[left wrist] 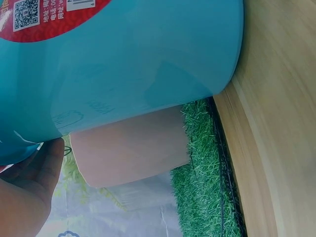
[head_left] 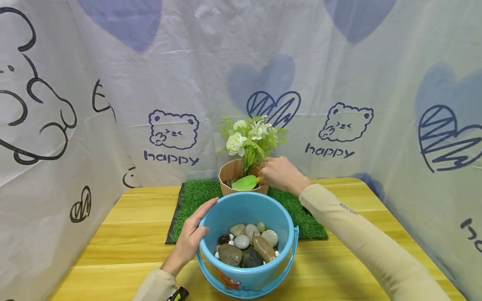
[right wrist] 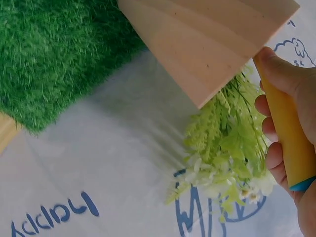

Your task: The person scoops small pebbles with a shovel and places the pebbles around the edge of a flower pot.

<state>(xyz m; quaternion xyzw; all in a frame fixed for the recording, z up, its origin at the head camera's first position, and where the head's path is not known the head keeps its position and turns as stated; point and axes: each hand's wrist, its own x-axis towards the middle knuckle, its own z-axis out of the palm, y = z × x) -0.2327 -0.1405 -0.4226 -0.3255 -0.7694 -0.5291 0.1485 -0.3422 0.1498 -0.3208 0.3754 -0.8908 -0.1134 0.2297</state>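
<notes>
In the head view a light blue bucket (head_left: 244,209) stands at the front, with grey and brown stones (head_left: 242,241) inside. My left hand (head_left: 188,238) grips its left rim, thumb over the edge and fingers outside. Behind the bucket is a tan flowerpot (head_left: 230,171) holding white artificial flowers (head_left: 236,144) with green leaves. My right hand (head_left: 282,172) reaches over the pot's right side and holds a small trowel by its yellow handle (right wrist: 284,123). The trowel's green blade (head_left: 244,183) lies inside the pot, above dark soil. In the right wrist view the fingers wrap that handle.
The pot stands on a green artificial grass mat (head_left: 196,196) with a dark edge, spread over a wooden table (head_left: 139,221). A blue handle (head_left: 248,292) hangs against the bucket's front. White printed cloth (head_left: 188,83) surrounds the table at the back and sides.
</notes>
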